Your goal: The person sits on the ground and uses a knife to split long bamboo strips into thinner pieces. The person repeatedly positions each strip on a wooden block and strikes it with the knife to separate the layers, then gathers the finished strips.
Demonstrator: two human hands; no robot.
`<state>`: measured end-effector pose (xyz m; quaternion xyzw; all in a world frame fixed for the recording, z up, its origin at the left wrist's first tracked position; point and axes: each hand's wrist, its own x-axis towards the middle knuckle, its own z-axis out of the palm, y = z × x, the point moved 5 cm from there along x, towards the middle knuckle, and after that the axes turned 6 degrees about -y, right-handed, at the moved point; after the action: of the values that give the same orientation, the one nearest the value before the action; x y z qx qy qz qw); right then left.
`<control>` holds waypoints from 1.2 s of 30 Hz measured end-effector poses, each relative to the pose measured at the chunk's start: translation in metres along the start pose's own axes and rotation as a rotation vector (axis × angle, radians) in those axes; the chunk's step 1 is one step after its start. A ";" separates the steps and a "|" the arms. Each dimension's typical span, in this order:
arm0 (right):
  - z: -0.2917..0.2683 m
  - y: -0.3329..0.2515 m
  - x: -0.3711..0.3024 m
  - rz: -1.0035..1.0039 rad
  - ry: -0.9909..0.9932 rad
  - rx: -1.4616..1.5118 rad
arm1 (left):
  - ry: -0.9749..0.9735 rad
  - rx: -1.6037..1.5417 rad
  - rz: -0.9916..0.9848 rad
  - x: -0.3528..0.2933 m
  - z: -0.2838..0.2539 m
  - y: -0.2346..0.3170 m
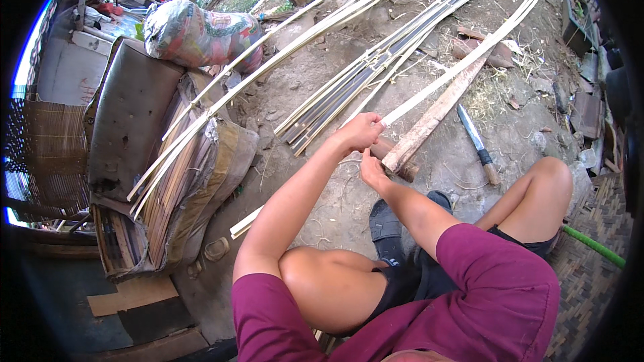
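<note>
My left hand (363, 131) is closed around a bundle of long pale bamboo strips (439, 82). The strips run from the upper right, through the grip, to a short end showing beside my left forearm. Just below it, my right hand (373, 170) has its fingers drawn together close to the left hand. What they pinch, if anything, is too small to make out. Beside the strips lies a rough wooden plank (439, 116), its near end resting on a short log (404, 171). A knife (475, 135) with a dark wrapped handle lies on the ground further right.
A pile of split bamboo strips (376, 67) lies ahead. More long strips (268, 65) lean across an old padded seat (134, 107) at left, with a stuffed sack (201, 32) behind. Shavings (530, 60) litter the ground. A woven mat (590, 275) and green pole (594, 247) are at right.
</note>
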<state>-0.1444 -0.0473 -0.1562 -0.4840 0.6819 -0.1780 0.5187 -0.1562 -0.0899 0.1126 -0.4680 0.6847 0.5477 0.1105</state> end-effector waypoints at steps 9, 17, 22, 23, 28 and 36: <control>0.000 -0.008 -0.019 -0.119 -0.111 -0.232 | -0.009 -0.016 -0.019 0.004 -0.002 -0.015; 0.003 0.003 -0.008 -0.214 -0.022 -0.220 | -0.019 -0.017 0.010 0.006 0.006 -0.004; -0.003 -0.010 -0.027 -0.290 -0.129 -0.352 | -0.039 0.001 0.025 0.016 0.005 0.006; -0.005 -0.026 -0.046 -0.392 -0.105 -0.409 | -0.031 -0.006 0.008 0.011 0.002 -0.006; -0.100 -0.074 -0.094 -0.432 -0.436 -0.571 | -0.016 -0.015 -0.016 0.014 0.000 -0.025; -0.296 -0.073 -0.180 -0.366 -0.267 -0.862 | -0.156 -0.092 0.018 0.022 0.036 -0.043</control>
<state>-0.3715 -0.0056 0.1124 -0.7853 0.5248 0.0960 0.3140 -0.1484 -0.0688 0.0567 -0.4223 0.6521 0.6145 0.1372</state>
